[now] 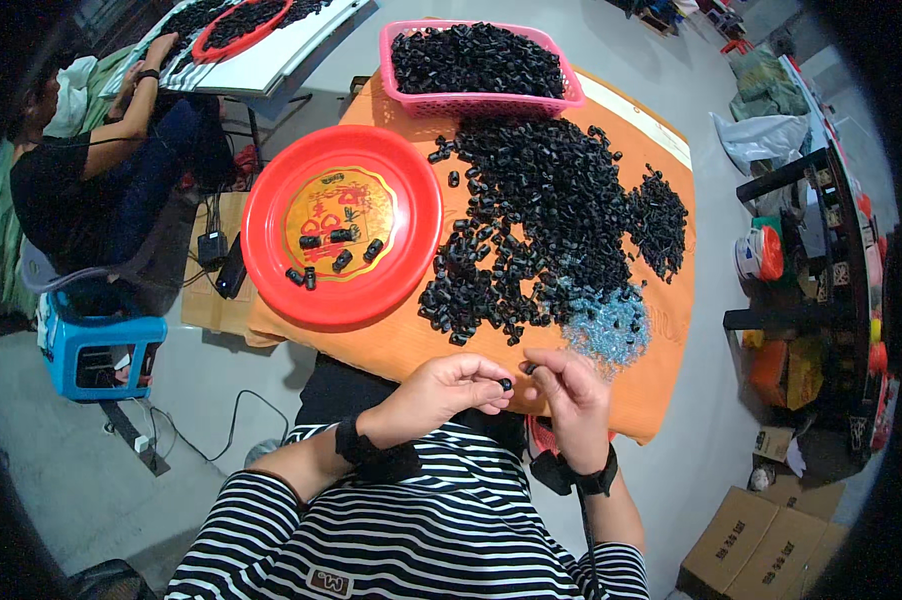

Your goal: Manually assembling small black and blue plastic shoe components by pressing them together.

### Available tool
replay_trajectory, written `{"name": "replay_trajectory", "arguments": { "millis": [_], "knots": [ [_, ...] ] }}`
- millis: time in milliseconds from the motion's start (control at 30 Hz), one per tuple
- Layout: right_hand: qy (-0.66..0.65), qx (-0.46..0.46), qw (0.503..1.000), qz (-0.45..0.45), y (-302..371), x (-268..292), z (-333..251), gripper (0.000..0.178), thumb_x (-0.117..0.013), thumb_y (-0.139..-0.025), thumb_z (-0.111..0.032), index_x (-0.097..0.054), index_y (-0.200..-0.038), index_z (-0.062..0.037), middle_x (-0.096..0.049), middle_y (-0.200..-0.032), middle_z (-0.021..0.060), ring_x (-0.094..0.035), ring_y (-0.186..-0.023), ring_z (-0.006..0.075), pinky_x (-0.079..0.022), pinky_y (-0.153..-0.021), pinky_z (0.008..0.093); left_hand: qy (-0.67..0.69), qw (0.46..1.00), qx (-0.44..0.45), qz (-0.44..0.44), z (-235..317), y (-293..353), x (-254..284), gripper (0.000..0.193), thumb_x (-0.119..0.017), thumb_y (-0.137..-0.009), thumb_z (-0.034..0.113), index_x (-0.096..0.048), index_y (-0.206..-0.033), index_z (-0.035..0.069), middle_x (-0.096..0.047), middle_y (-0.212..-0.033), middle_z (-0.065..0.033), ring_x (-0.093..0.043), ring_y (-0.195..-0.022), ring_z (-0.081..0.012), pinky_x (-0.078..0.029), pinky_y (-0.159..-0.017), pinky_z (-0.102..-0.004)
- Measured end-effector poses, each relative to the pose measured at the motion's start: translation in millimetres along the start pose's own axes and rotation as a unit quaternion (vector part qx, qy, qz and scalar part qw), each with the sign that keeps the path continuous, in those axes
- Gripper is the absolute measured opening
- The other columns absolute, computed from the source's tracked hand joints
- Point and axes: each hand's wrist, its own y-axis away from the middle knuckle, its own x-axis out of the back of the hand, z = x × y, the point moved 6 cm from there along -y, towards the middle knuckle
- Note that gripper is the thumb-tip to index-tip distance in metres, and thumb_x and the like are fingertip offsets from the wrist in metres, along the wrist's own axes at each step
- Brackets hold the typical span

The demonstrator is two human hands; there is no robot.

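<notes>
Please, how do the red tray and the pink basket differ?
The red tray is round; the pink basket is roughly rectangular. The tray looks solid; the basket has perforated walls. The tray holds a few scattered black pieces; the basket is heaped with them. Both hold small black pieces.

Around the heap of small black plastic pieces (551, 190): pink perforated plastic basket (491, 103), eleven o'clock; round red plastic tray (267, 230), nine; small clear bluish pieces (611, 335), five; left hand (438, 396), seven, and right hand (576, 405), six, each pinching one black piece (506, 384).
</notes>
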Motion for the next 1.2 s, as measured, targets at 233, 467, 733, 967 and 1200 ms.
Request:
{"name": "replay_trajectory", "arguments": {
  "millis": [233, 467, 733, 967, 1200],
  "knots": [
    [0.138, 0.110, 0.983, 0.042, 10, -4, -28, 0.018, -0.072, -0.089, -0.006, -0.073, -0.106, -0.0061, -0.065, -0.087, 0.0042, -0.059, -0.087, 0.0197, -0.034, -0.090, 0.0360, 0.000, 1.000, -0.026, 0.013, -3, -4, -4, 0.029, -0.063, -0.103, 0.014, -0.062, -0.126, -0.003, -0.069, -0.110, -0.0062, -0.066, -0.103, -0.0119, -0.054, -0.092, -0.0267],
    [0.165, 0.132, 0.976, 0.049, 13, -8, -29, 0.016, -0.072, -0.088, -0.005, -0.073, -0.105, -0.0055, -0.061, -0.082, 0.0036, -0.057, -0.082, 0.0190, -0.031, -0.087, 0.0363, -0.042, 0.998, -0.020, 0.048, -3, -1, -3, 0.024, -0.064, -0.102, 0.013, -0.065, -0.121, -0.002, -0.069, -0.108, -0.0035, -0.065, -0.101, -0.0090, -0.053, -0.091, -0.0248],
    [0.249, 0.181, 0.950, 0.048, 20, -9, -35, 0.032, -0.076, -0.079, -0.003, -0.071, -0.110, -0.0071, -0.064, -0.087, 0.0031, -0.061, -0.083, 0.0197, -0.032, -0.088, 0.0417, 0.007, 1.000, -0.005, 0.025, -4, -2, -7, 0.021, -0.065, -0.102, 0.016, -0.068, -0.115, 0.000, -0.070, -0.102, -0.0030, -0.064, -0.093, -0.0078, -0.053, -0.085, -0.0233],
    [0.273, 0.195, 0.942, 0.014, 24, -11, -45, 0.038, -0.080, -0.079, -0.020, -0.069, -0.114, -0.0081, -0.064, -0.087, 0.0026, -0.061, -0.083, 0.0202, -0.031, -0.090, 0.0438, -0.027, 1.000, 0.007, 0.011, -3, -3, -9, 0.020, -0.064, -0.102, 0.020, -0.069, -0.105, 0.001, -0.070, -0.098, -0.0025, -0.063, -0.092, -0.0077, -0.051, -0.082, -0.0233],
    [0.334, 0.188, 0.924, 0.011, 25, -18, -43, 0.038, -0.080, -0.082, -0.027, -0.069, -0.113, -0.0083, -0.064, -0.087, 0.0023, -0.061, -0.079, 0.0186, -0.032, -0.090, 0.0453, -0.002, 0.999, 0.023, 0.023, -2, -5, -11, 0.024, -0.060, -0.104, 0.023, -0.069, -0.103, 0.001, -0.070, -0.096, -0.0031, -0.064, -0.090, -0.0069, -0.051, -0.082, -0.0239]
  ]
}}
